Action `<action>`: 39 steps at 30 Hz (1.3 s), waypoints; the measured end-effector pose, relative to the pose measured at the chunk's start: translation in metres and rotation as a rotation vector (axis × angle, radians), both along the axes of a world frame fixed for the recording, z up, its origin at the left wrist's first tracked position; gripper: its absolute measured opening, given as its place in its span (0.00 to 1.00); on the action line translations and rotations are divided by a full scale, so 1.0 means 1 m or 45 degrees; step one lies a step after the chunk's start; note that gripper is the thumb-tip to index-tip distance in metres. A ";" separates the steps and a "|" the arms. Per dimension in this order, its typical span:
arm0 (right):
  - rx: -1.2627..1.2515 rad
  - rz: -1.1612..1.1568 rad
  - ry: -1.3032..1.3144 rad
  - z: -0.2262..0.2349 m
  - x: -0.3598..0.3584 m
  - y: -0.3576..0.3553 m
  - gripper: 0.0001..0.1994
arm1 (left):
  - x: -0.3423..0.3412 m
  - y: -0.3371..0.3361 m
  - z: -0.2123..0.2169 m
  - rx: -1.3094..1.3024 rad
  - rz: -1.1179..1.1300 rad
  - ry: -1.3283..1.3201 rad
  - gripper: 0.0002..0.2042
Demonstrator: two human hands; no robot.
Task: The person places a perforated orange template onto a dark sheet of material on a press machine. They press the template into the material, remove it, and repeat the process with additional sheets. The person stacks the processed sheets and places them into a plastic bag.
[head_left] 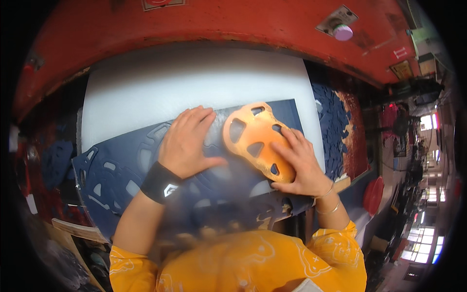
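Yellow printed shirt cloth lies nearest the camera, below both hands. The orange perforated form lies on the dark blue sheet, toward the right edge of the white board, its far end reaching about to the sheet's far edge. The person's right hand grips the form's right side, fingers over the top and thumb at its near end; whether the form sits flat all along cannot be told. The left hand, with a black wristband, holds nothing — it is spread palm down on the sheet, left of the form and beside openings already in the material.

If the right hand pushes too far, the form could overhang the sheet's far edge; if it drifts left, it could overlap an opening. A lighter left palm might let the sheet creep or buckle. Beyond the board's far edge stands a red machine body — reaching under it could trap fingers. Blue scraps lie past the board's right edge.
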State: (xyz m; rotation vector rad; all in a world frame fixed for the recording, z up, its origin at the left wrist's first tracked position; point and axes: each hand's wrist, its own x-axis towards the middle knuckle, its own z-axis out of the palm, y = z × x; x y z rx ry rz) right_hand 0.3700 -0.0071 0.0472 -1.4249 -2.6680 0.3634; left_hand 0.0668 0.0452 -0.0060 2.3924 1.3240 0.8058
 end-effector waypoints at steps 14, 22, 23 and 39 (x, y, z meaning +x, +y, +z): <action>-0.076 -0.558 0.684 -0.023 0.127 -0.063 0.33 | 0.056 -0.010 0.026 0.022 -0.099 0.118 0.42; 0.213 -0.470 0.553 -0.025 0.142 -0.056 0.34 | 0.071 -0.013 0.033 -0.044 -0.037 0.099 0.44; 0.265 -0.464 0.544 -0.026 0.142 -0.055 0.34 | 0.072 -0.012 0.034 -0.036 -0.065 0.086 0.44; 0.325 -0.434 0.671 -0.027 0.150 -0.043 0.31 | 0.069 0.001 0.027 -0.017 -0.119 0.082 0.43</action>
